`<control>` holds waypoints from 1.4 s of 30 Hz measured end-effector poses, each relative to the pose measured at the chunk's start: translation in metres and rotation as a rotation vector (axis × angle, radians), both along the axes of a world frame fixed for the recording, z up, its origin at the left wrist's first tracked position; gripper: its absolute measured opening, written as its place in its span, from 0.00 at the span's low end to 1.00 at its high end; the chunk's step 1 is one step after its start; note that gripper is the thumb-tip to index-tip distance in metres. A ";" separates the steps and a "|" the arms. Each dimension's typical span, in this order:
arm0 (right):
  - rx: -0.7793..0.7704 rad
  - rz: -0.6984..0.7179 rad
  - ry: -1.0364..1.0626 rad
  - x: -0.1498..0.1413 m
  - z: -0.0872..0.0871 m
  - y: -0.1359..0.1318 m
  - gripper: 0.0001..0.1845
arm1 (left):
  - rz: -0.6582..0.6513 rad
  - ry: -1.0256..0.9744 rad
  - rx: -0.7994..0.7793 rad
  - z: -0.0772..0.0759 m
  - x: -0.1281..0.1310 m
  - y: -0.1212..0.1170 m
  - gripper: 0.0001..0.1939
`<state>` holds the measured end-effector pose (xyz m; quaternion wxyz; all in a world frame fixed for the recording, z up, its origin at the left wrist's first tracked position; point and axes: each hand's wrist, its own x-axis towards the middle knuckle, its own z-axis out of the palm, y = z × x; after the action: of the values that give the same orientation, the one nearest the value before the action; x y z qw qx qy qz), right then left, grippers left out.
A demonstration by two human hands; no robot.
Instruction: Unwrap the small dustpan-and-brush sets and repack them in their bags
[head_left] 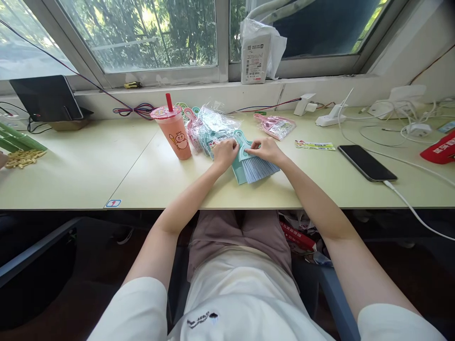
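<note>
A small teal dustpan with a blue brush (254, 168) lies on the pale desk (88, 175) in front of me. My left hand (224, 154) is curled on the dustpan's left side. On the brush's handle end, my right hand (267, 149) has its fingers closed. Just behind my hands is a pile of bagged teal and pink brush sets (209, 129) in clear plastic.
A pink drink cup with a red straw (173, 130) stands left of the pile. A bagged pink set (275, 125) and a printed label strip (314, 145) lie to the right. A black phone (367, 162) on a white cable, chargers (334, 116) and a tablet (48, 98) are on the desk.
</note>
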<state>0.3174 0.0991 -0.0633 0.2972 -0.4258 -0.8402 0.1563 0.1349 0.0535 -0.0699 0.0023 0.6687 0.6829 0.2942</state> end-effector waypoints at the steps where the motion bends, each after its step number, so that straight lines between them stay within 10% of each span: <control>1: -0.018 0.008 0.007 0.001 0.000 0.001 0.15 | -0.001 -0.003 0.000 0.000 0.000 0.000 0.14; 9: -0.009 -0.073 -0.112 -0.004 -0.004 -0.002 0.06 | -0.037 -0.128 -0.083 0.000 0.003 -0.002 0.22; 15: 0.178 -0.155 -0.221 -0.001 -0.011 0.004 0.17 | -0.074 -0.016 -0.078 -0.002 0.017 -0.009 0.16; 21: -0.049 -0.059 -0.282 0.004 -0.017 0.018 0.20 | -0.071 0.163 -0.208 -0.004 0.022 -0.010 0.20; 31: -0.636 0.155 0.211 0.027 0.010 0.013 0.22 | -0.136 -0.013 -0.101 0.002 0.025 -0.017 0.12; 42: -0.546 0.033 0.460 0.021 0.008 0.010 0.26 | -0.280 -0.448 -0.100 -0.006 0.014 0.002 0.18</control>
<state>0.3382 0.1089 -0.0551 0.3512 -0.4296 -0.6853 0.4717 0.1491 0.0554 -0.0759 0.2271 0.6739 0.5800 0.3974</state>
